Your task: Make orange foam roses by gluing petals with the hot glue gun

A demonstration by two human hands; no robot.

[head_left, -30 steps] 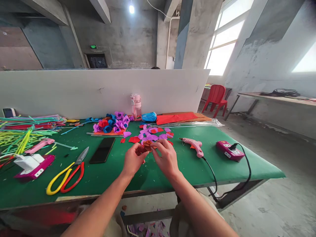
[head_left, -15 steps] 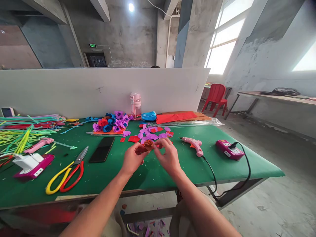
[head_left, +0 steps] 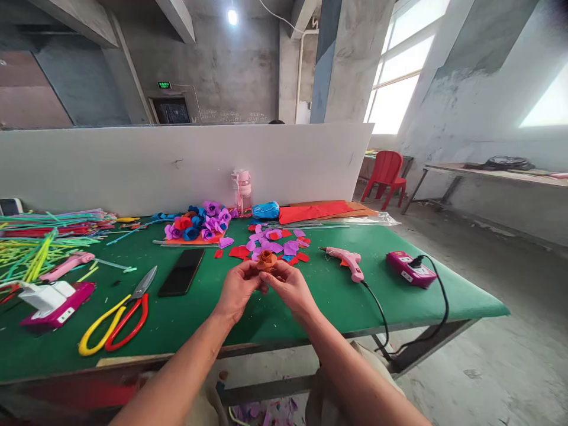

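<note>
Moved since the earlier frame: your right hand point(head_left: 293, 289), lower and closer to your left hand point(head_left: 235, 291), and the brown flower point(head_left: 267, 259), its coiled top now showing above your fingertips. Hands, two: yours, both pinching the flower's lower part between thumbs and fingers. Brown flower in hand, one: held over the green counter point(head_left: 275, 316), just on your side of the loose petals point(head_left: 290, 247); opening pointed upward, long axis roughly upright, base down between your fingers. Loose petals, purple, red and blue: overlapping, too many to count surely. Flower cluster point(head_left: 213, 223), one, beyond the black phone point(head_left: 181, 272); its blooms overlap, exact number unclear. Black phone, one, lying flat. Scissors point(head_left: 135, 297), one pair, blades pointing away from you. Pink glue guns, two: one right point(head_left: 350, 260), nozzle pointing left; one left point(head_left: 66, 266). Magenta power strips, two: one right point(head_left: 410, 269), one left point(head_left: 57, 313). Pink bottle point(head_left: 242, 192), one, upright.
</note>
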